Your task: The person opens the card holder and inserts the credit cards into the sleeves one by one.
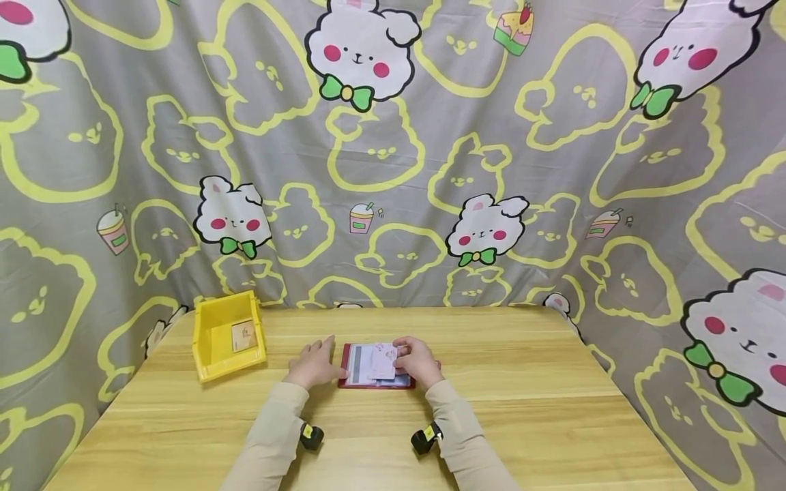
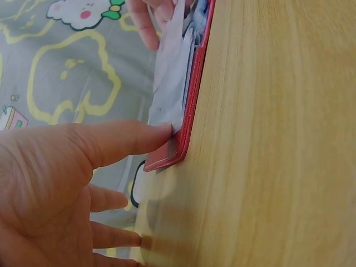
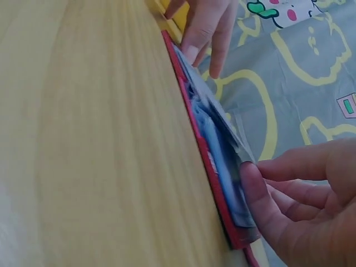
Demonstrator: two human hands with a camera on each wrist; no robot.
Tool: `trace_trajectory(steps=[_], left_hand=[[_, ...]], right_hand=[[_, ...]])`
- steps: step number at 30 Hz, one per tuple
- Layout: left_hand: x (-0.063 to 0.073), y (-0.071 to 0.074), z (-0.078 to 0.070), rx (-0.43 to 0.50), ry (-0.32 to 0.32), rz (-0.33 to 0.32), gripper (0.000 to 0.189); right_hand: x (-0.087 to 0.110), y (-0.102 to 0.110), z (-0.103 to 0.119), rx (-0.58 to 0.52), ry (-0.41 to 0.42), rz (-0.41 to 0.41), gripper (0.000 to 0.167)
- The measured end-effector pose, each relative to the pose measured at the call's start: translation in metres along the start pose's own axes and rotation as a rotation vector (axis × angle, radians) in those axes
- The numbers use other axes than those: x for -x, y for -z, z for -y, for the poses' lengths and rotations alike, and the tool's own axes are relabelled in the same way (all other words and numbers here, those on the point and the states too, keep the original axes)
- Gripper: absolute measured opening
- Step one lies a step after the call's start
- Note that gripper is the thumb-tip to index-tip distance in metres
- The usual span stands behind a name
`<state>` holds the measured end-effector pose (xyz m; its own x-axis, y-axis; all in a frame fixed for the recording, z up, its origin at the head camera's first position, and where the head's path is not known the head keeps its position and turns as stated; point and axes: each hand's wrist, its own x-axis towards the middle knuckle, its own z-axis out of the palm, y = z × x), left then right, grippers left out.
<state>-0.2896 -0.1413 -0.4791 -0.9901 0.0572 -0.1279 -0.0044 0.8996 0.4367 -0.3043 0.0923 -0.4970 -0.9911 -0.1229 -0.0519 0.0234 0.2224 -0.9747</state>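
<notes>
A red card holder (image 1: 345, 368) with clear plastic sleeves lies open on the table in front of me. Between thumb and fingers, my right hand (image 1: 417, 361) pinches the right edge of a pale pinkish card (image 1: 383, 363), which is over the holder's right part. The right wrist view shows this card (image 3: 236, 146) raised at an angle above the sleeves. My left hand (image 1: 314, 363) is at the holder's left side, fingers spread. Its straight thumb (image 2: 130, 139) touches the sleeve near the holder's corner, as the left wrist view shows.
A yellow plastic bin (image 1: 233, 370) stands at the back left of the wooden table (image 1: 552, 402), with a tan card (image 1: 243, 335) inside. Behind the table hangs a grey patterned curtain (image 1: 393, 266). Both wrists wear small black cameras.
</notes>
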Motion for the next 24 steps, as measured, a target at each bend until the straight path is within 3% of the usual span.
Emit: trace_trajectory(steps=[6,18,24], left_hand=[[0.0,0.001,0.001,0.005,0.001,-0.002,0.092],[-0.001,-0.001,0.002,-0.018,-0.007,-0.008,0.092],[0.0,0.0,0.002,-0.022,-0.033,-0.028,0.07]], right_hand=[[-0.002,-0.001,0.004,0.04,-0.047,0.005,0.044],[-0.002,-0.014,0.011,0.117,-0.009,0.039,0.046],[-0.006,-0.023,0.013,0.149,0.014,0.057,0.043]])
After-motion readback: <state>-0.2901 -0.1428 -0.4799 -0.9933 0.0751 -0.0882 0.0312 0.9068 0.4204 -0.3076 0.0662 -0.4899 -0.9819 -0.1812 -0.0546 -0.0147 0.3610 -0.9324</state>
